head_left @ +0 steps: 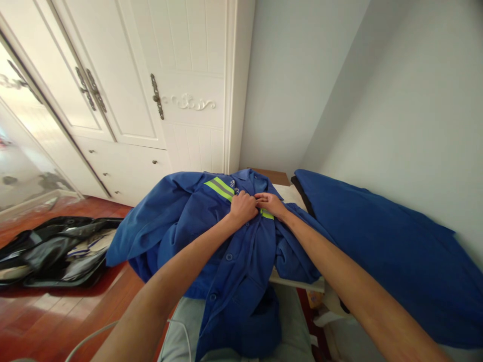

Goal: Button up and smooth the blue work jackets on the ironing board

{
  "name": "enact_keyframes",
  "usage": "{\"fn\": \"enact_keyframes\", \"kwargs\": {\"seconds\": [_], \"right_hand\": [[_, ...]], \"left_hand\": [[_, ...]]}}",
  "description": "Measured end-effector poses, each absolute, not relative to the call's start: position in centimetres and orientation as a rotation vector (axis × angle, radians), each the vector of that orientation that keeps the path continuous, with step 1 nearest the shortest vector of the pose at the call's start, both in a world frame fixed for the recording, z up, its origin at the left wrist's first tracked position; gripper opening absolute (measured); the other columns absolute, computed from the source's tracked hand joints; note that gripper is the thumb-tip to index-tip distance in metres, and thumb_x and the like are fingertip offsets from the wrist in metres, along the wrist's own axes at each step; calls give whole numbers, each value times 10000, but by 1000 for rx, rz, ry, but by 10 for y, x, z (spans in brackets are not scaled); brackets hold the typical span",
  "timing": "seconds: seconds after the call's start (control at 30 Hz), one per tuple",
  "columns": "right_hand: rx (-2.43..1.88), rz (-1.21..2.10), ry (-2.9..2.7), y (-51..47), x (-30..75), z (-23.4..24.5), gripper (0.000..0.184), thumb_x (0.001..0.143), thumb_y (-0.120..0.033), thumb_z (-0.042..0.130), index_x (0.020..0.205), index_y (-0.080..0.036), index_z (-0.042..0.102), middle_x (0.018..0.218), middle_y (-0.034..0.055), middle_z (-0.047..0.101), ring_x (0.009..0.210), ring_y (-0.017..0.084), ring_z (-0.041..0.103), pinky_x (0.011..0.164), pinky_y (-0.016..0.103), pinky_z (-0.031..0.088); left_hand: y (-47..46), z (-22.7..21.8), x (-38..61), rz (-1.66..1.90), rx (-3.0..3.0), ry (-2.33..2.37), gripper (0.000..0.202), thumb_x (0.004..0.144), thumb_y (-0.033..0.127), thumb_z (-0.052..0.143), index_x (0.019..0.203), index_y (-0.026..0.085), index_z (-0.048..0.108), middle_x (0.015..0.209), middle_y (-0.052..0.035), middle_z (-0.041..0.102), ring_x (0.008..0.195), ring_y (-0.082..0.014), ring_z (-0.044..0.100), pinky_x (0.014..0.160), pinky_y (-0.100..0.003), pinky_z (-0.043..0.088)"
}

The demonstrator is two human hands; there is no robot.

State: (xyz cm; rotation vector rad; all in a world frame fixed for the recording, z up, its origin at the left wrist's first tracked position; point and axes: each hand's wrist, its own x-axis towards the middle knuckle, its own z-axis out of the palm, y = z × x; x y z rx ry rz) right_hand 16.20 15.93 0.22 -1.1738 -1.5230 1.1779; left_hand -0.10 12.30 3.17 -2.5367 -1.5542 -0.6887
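Note:
A blue work jacket (188, 221) with yellow-green and grey reflective stripes lies spread over a small surface and my lap. Its collar points away from me, and dark buttons run down the front edge. On the upper front, at the stripe, my left hand (243, 206) is closed with its fingers pinching the jacket's button edge. Right beside it, my right hand (270, 203) has thumb and fingers drawn together on the same spot of cloth. The exact bit between the fingertips is hidden. Lower down, the button (229, 257) shows on the placket.
An open black suitcase (75, 276) with clothes inside lies on the red wooden floor at the left. White wardrobe doors (139, 65) stand ahead. Blue fabric (377, 251) covers something along the right wall. A white cable (94, 332) runs near my left arm.

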Motion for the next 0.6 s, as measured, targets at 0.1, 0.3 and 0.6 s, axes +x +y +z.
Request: {"fn": "enact_keyframes", "kwargs": {"seconds": [0.1,0.3,0.6], "right_hand": [[-1157,1162,-1519,159,163,1,413,668,-139,771,1067,-143,665,926,76,769,867,191,727,906,358,556],[-1140,1089,-1500,160,165,-3,446,670,-207,791,1082,-148,632,961,97,764,870,204,728,881,372,570],[-1142,689,-1611,154,165,-4,365,819,-236,570,1177,-180,612,1096,102,719,1040,211,672,998,401,506]], "left_hand": [[119,27,-4,-745,-2514,-1549,198,824,206,581,898,101,733,912,-206,689,1016,-352,585,799,-427,473],[118,22,-10,-873,-2501,-1523,114,799,241,617,866,160,661,923,-153,674,1018,-324,574,836,-420,445],[126,15,-20,-1087,-2513,-1557,91,812,275,615,764,208,575,805,-59,635,856,-232,591,814,-341,443]]}}
